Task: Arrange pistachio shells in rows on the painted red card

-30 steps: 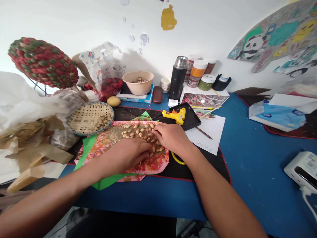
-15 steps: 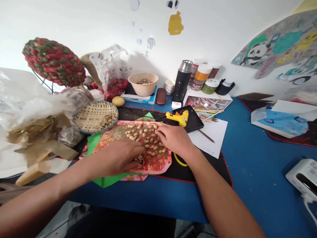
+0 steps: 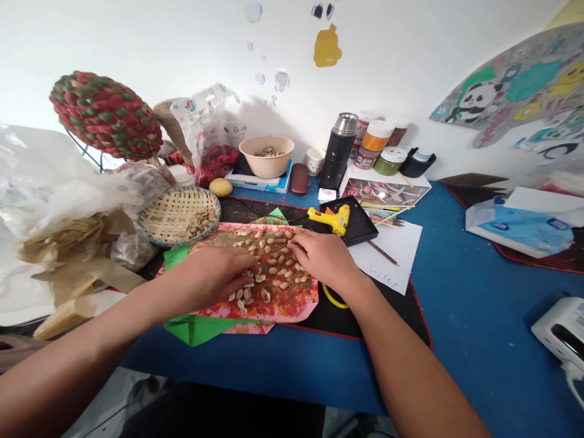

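Whole peanuts [image 3: 274, 270] lie scattered over a pink-and-red painted sheet [image 3: 292, 309]. My left hand [image 3: 214, 274] hovers over the left side of the sheet, fingers bent and thumb apart from them, close to the nuts. Just below it rest several split peanut shells [image 3: 247, 294], pale inside. At the sheet's upper right, my right hand [image 3: 325, 258] has its fingers drawn together, tips down by the peanuts; what they pinch, if anything, is hidden. Behind my left hand is a round woven basket [image 3: 162, 216] with a heap of peanut shells [image 3: 201, 222].
A yellow glue gun [image 3: 335, 219] lies on a black tray [image 3: 365, 228] behind my right hand. Farther back stand a black thermos [image 3: 337, 152], paint jars [image 3: 376, 137] and a cream bowl [image 3: 266, 164]. Brown paper and plastic bags [image 3: 91, 255] crowd the left.
My left hand has moved up and left, uncovering the split shells on the sheet. My right hand stays nearly in place. The whole view has shifted slightly.
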`<act>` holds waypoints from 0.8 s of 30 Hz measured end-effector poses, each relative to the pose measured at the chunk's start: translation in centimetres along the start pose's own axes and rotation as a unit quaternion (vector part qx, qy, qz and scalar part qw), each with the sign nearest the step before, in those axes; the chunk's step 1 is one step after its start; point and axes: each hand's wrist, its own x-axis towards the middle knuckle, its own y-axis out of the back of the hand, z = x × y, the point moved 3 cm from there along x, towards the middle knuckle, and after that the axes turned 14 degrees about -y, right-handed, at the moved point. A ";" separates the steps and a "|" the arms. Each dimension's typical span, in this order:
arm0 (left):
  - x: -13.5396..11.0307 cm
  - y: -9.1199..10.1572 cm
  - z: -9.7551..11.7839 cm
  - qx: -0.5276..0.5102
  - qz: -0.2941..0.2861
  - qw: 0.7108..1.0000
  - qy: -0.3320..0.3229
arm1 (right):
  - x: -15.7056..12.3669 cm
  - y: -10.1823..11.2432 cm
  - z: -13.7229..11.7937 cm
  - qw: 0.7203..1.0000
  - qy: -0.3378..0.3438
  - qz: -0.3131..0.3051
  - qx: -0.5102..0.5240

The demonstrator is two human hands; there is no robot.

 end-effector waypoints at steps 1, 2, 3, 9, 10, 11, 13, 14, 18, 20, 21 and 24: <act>0.3 -0.3 0.3 0.013 -0.006 1.000 0.001 | 0.0 0.0 0.0 1.000 0.000 0.001 0.000; 0.7 -0.5 0.5 0.027 -0.014 1.000 0.002 | 0.0 0.0 0.0 1.000 0.001 0.003 0.000; 1.1 -0.8 0.8 0.041 -0.024 0.999 0.004 | 0.0 -0.1 0.0 1.000 0.002 0.004 0.000; 2.3 -1.7 1.2 0.069 -0.087 0.993 0.042 | 0.0 -0.2 0.0 1.000 0.009 0.008 0.004; 2.3 -1.7 1.2 0.068 -0.090 0.992 0.050 | 0.0 -0.2 0.0 1.000 0.008 0.008 0.005; 2.2 -1.5 1.2 0.065 -0.089 0.992 0.054 | 0.0 -0.3 0.0 1.000 0.006 0.008 0.005; 2.1 -1.2 1.3 0.051 -0.081 0.994 0.054 | 0.0 -0.3 0.0 1.000 0.004 0.007 0.004; 2.1 -0.9 1.3 0.039 -0.075 0.995 0.050 | 0.0 -0.3 -0.1 1.000 0.003 0.007 0.004; 2.3 -0.5 1.2 -0.041 -0.082 0.995 0.047 | 0.0 -0.1 -0.1 1.000 0.005 0.005 0.001; 2.5 -0.5 1.1 -0.047 -0.086 0.993 0.063 | 0.0 -0.1 -0.2 1.000 0.005 0.002 -0.001; 2.6 -0.5 0.9 -0.034 -0.085 0.993 0.072 | 0.0 -0.1 -0.1 1.000 0.005 -0.001 -0.002; 2.6 -0.7 0.7 0.021 -0.075 0.993 0.094 | 0.0 -0.1 -0.2 1.000 0.003 -0.012 -0.005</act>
